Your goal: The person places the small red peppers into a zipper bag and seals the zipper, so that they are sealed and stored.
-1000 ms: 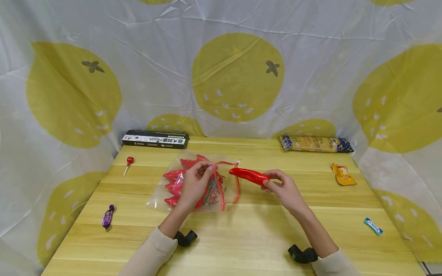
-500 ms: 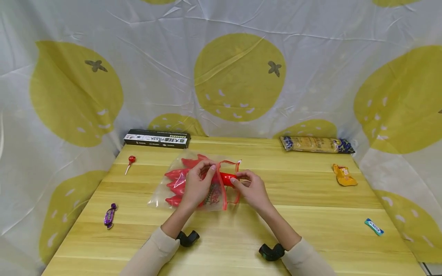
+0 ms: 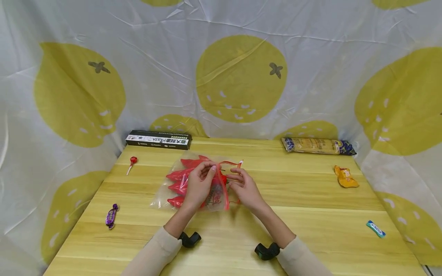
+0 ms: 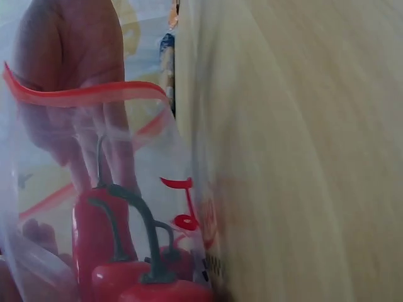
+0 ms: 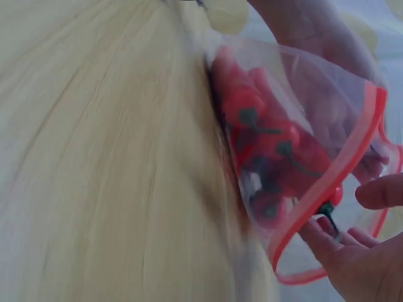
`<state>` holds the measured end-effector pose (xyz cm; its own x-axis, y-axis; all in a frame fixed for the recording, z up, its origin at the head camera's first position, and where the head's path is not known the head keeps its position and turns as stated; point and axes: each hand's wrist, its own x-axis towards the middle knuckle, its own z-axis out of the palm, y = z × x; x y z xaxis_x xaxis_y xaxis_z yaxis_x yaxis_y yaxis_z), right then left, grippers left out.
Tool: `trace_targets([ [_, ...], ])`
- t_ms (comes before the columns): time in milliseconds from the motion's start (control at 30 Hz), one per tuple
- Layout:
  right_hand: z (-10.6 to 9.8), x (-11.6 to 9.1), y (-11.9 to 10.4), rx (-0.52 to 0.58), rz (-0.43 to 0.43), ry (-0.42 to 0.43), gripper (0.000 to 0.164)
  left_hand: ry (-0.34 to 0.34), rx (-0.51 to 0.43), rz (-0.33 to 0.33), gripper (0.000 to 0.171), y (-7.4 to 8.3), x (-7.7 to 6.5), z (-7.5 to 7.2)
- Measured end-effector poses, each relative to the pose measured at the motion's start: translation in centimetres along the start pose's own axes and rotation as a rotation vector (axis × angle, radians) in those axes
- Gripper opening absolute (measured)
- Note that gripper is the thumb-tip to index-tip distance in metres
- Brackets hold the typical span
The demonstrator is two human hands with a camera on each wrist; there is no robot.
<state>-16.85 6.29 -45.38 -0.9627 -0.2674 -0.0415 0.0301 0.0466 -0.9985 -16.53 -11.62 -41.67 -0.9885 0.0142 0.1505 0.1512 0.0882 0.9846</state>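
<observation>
A clear plastic bag with a red zip rim lies on the table, its mouth towards the right. Several red chili peppers with green stems are inside. My left hand pinches the bag's upper side near the rim. At the mouth, my right hand has its fingers inside the rim, under the stem end of one chili pepper. The right thumb stands apart from that pepper in the right wrist view. Through the film in the left wrist view, the right fingertips reach the top of a pepper.
A black pasta box lies at the back left, a noodle packet at the back right. A red lollipop and a purple candy are left. An orange wrapped snack and a small blue-green packet are right.
My right hand has moved left and brought the chili pepper through the bag's mouth. Its thumb has come off the pepper. My left hand keeps its hold on the bag.
</observation>
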Motion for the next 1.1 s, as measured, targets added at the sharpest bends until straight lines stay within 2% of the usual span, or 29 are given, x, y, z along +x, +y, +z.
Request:
trace_targets([
  [133,-1.1,-0.8,0.3,-0.076,-0.013,0.002,0.043,-0.003,-0.035,-0.026,0.021,-0.6,0.4,-0.2],
  [267,-2.4,-1.9,0.2,-0.069,-0.006,0.024,0.038,-0.01,-0.048,-0.038,0.021,-0.9,0.7,-0.4],
  [367,-3.2,-2.4,0.3,-0.02,0.036,0.007,0.037,-0.013,-0.049,-0.04,0.021,-0.9,0.7,-0.5],
  [500,-3.6,-2.6,0.3,0.05,0.104,-0.068,0.038,-0.007,-0.043,-0.053,0.021,-0.9,0.7,-0.4],
  [667,-3.0,-2.3,0.6,0.098,0.148,-0.116,0.045,0.012,-0.054,-0.088,0.022,-2.6,1.1,-0.3],
  [800,-2.6,-2.1,0.9,0.143,0.16,-0.14,0.054,0.011,-0.072,-0.071,0.023,-3.6,1.3,-0.2],
  [967,-2.4,-2.4,0.5,0.181,0.097,-0.158,0.068,0.0,-0.041,-0.015,0.025,-3.6,1.1,0.0],
  [1100,-1.9,-2.4,-0.3,0.192,0.019,-0.212,0.066,0.024,-0.007,0.02,0.024,-3.2,0.9,0.1],
])
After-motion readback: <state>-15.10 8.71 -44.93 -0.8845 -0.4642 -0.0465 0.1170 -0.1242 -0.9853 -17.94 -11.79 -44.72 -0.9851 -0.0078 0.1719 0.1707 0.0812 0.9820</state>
